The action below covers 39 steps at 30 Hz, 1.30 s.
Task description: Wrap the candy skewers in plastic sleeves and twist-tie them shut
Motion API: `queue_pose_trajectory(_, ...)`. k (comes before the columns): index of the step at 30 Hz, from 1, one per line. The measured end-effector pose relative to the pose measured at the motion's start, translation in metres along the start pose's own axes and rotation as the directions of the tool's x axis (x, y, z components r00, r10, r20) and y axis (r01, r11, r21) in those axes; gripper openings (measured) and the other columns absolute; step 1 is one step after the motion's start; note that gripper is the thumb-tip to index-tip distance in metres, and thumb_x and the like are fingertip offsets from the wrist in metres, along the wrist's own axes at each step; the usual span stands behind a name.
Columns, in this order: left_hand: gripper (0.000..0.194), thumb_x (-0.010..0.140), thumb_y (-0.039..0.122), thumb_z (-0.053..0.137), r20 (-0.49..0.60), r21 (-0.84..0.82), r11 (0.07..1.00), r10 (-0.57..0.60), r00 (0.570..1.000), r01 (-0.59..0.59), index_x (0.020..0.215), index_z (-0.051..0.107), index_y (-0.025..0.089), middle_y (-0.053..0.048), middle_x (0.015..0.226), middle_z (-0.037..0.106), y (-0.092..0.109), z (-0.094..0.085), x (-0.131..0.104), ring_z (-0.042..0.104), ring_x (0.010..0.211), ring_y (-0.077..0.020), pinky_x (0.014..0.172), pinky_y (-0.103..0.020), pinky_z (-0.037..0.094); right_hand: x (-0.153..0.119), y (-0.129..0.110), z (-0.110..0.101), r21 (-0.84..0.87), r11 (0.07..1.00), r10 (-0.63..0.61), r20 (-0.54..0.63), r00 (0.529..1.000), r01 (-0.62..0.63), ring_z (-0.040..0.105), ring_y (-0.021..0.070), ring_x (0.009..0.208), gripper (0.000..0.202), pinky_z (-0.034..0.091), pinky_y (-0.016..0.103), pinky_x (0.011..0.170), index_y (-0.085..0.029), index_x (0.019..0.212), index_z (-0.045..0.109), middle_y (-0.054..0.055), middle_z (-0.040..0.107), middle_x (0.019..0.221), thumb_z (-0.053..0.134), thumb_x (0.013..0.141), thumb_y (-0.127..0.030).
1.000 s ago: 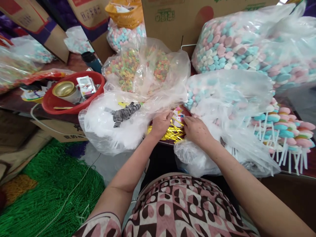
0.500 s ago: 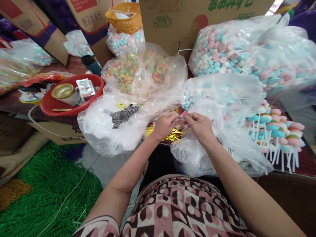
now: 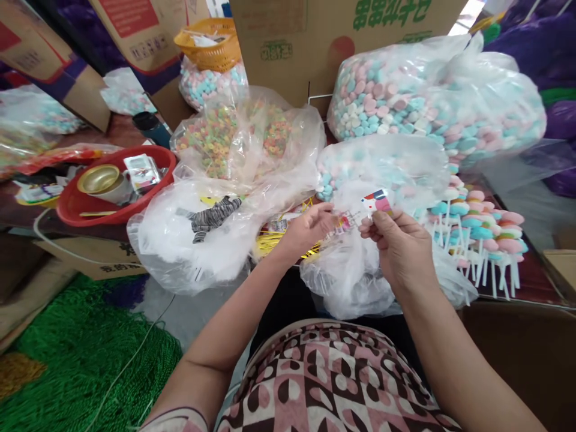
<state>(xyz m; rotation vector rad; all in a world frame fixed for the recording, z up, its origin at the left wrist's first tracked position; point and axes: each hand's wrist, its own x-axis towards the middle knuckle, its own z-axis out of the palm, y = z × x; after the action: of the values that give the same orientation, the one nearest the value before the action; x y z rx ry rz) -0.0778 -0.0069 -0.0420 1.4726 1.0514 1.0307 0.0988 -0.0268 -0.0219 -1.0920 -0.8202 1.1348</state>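
Observation:
My right hand pinches a small printed card between thumb and fingers. The card is white, red, blue and pink, and stands up over a clear plastic bag. To its left, my left hand has loosely curved, parted fingers; I see nothing gripped in them. Just beyond its fingertips is a small clear piece with pink print, too blurred to name. Yellow metallic twist ties lie under and beside my left hand. Marshmallow lollipops on white sticks are piled to the right of my right hand.
Bags of pink and blue marshmallows and ring-shaped candies stand behind the hands. A bag of white sticks with a grey striped cloth lies left. Farther left sits a red basin. A cardboard box rises behind.
My hands were together at a small pink piece; now they are apart. My right hand has moved right with the card, which shows more fully. The view has shifted slightly right.

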Motion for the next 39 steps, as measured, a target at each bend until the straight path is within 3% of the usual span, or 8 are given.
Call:
queue_pose_trajectory(4,0.038,0.08,0.049,0.069,0.146,-0.078,0.988,-0.122,0.982,0.134,0.096,0.069,0.015,-0.005,0.095,0.07,0.011,0.006,-0.007,0.062,0.084,-0.0162,0.077,-0.028,0.047,-0.006,-0.004,-0.011,-0.02,1.0,0.02,0.078,0.997,-0.018,0.062,0.0116,0.065,0.018,0.051,0.026,0.066,-0.02,0.077,0.069,-0.001,0.069,0.073,0.08,0.071,-0.034)
queue_pose_trajectory(8,0.026,0.08,0.042,0.07,0.215,0.082,0.995,-0.072,0.974,0.056,0.08,0.069,0.017,-0.001,0.077,0.065,0.022,0.005,-0.011,0.057,0.076,-0.0148,0.073,-0.027,0.044,-0.006,-0.01,-0.027,-0.135,0.99,-0.014,0.143,0.99,0.034,0.062,0.0133,0.069,0.025,0.052,0.03,0.069,-0.024,0.086,0.072,-0.002,0.069,0.079,0.083,0.066,-0.033)
queue_pose_trajectory(14,0.038,0.081,0.054,0.065,0.184,0.058,0.997,-0.055,0.981,0.045,0.072,0.06,0.018,0.002,0.066,0.052,0.034,0.011,-0.018,0.044,0.061,-0.0115,0.059,-0.025,0.034,-0.016,0.004,-0.042,-0.307,0.95,-0.069,-0.007,0.998,0.063,0.05,0.013,0.053,0.03,0.043,0.028,0.054,-0.021,0.064,0.065,-0.002,0.058,0.055,0.077,0.073,-0.048)
queue_pose_trajectory(19,0.05,0.086,0.064,0.053,0.158,0.045,0.998,-0.051,0.986,0.044,0.064,0.051,0.019,0.003,0.061,0.044,0.034,0.017,-0.022,0.04,0.058,-0.0107,0.057,-0.025,0.032,-0.022,0.009,-0.047,-0.287,0.958,-0.002,0.024,1.0,0.008,0.053,0.0149,0.058,0.033,0.043,0.028,0.056,-0.022,0.069,0.069,0.0,0.061,0.06,0.071,0.079,-0.054)
queue_pose_trajectory(22,0.051,0.088,0.063,0.051,0.175,0.079,0.995,-0.079,0.981,0.066,0.062,0.048,0.019,0.003,0.059,0.044,0.033,0.022,-0.022,0.04,0.058,-0.0108,0.057,-0.026,0.031,-0.021,0.009,-0.048,-0.173,0.985,0.008,0.061,0.998,0.002,0.053,0.0132,0.061,0.025,0.043,0.025,0.058,-0.023,0.081,0.073,-0.002,0.064,0.067,0.079,0.071,-0.045)
queue_pose_trajectory(24,0.05,0.089,0.062,0.051,0.187,0.098,0.99,-0.122,0.975,0.105,0.063,0.049,0.019,0.002,0.06,0.047,0.03,0.024,-0.023,0.042,0.059,-0.0111,0.058,-0.026,0.033,-0.021,0.008,-0.048,-0.174,0.984,-0.021,0.023,1.0,0.025,0.049,0.0113,0.057,0.023,0.04,0.024,0.055,-0.022,0.075,0.071,-0.003,0.06,0.063,0.08,0.071,-0.043)
queue_pose_trajectory(32,0.043,0.085,0.057,0.062,0.23,-0.174,0.957,-0.189,0.955,0.231,0.106,0.06,0.02,0.001,0.076,0.057,0.019,0.031,-0.02,0.054,0.062,-0.011,0.064,-0.026,0.045,-0.023,-0.01,-0.045,-0.486,0.857,-0.169,0.051,0.984,0.172,0.037,0.01,0.049,0.051,0.031,0.025,0.048,-0.02,0.047,0.044,-0.004,0.04,0.048,0.061,0.085,-0.05)
queue_pose_trajectory(39,0.034,0.086,0.051,0.061,0.2,0.043,0.99,-0.141,0.97,0.135,0.078,0.066,0.018,0.002,0.065,0.056,0.027,0.049,-0.016,0.047,0.058,-0.0107,0.055,-0.024,0.04,-0.026,-0.015,-0.045,-0.549,0.794,-0.273,0.063,0.96,0.261,0.035,0.0102,0.047,0.056,0.028,0.026,0.046,-0.021,0.048,0.042,-0.003,0.038,0.046,0.052,0.09,-0.055)
